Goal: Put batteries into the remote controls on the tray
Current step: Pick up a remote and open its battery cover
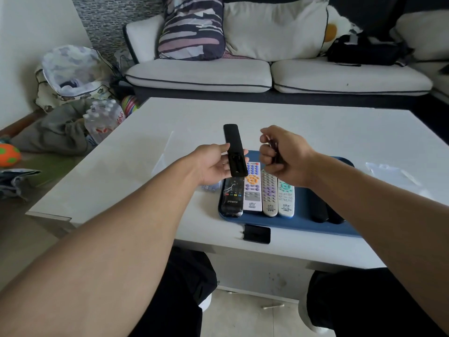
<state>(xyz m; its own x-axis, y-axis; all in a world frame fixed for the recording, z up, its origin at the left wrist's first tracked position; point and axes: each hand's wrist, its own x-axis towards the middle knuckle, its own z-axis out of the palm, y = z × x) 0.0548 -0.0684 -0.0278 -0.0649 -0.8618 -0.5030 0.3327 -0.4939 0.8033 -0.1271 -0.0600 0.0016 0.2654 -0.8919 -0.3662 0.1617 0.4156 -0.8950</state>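
The left hand grips a slim black remote with its back compartment open; the right hand curls round something small and dark, perhaps batteries, above the glossy white desk before a white sofa.

One head-worn view here, looking forward and down. The surface sits close below. Sofa at twelve o'clock.

Left hand holds a black remote back-up above the blue tray, battery bay open; right hand curls around something small and dark; four remotes lie side by side on the tray, a black cover on the table just beside it
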